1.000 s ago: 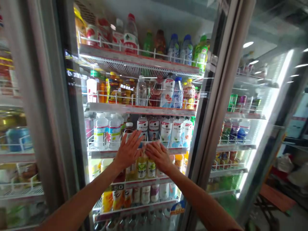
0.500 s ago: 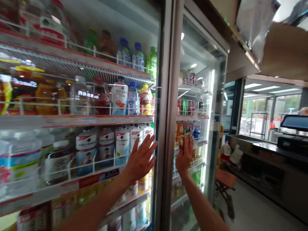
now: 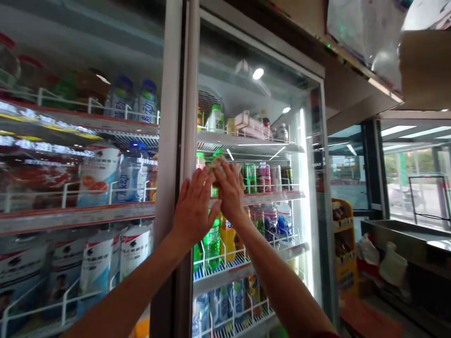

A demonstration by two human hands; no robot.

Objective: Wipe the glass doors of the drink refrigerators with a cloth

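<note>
My left hand [image 3: 193, 213] is open, its fingers stretched upward and lying along the metal frame [image 3: 190, 98] and the near edge of the right glass door [image 3: 229, 51] of a drinks fridge. Right beside it, my right hand [image 3: 228, 193] presses a crumpled pale cloth [image 3: 217, 164] to that door's glass. Part of the cloth is hidden under my fingers. Behind the glass, at hand height, are a green soda bottle [image 3: 212, 239] and several cans.
To the left, another glass door covers shelves of bottles, including a white-labelled bottle [image 3: 136, 246]. On the right are a yellow display rack [image 3: 344, 263], a counter with white plastic bags [image 3: 392, 263] and windows. A cardboard box [image 3: 424, 70] sits overhead.
The view has swung right toward the right door. My left hand has shifted from the left door onto the dividing frame, while my right hand has carried the cloth up and left across the glass.
</note>
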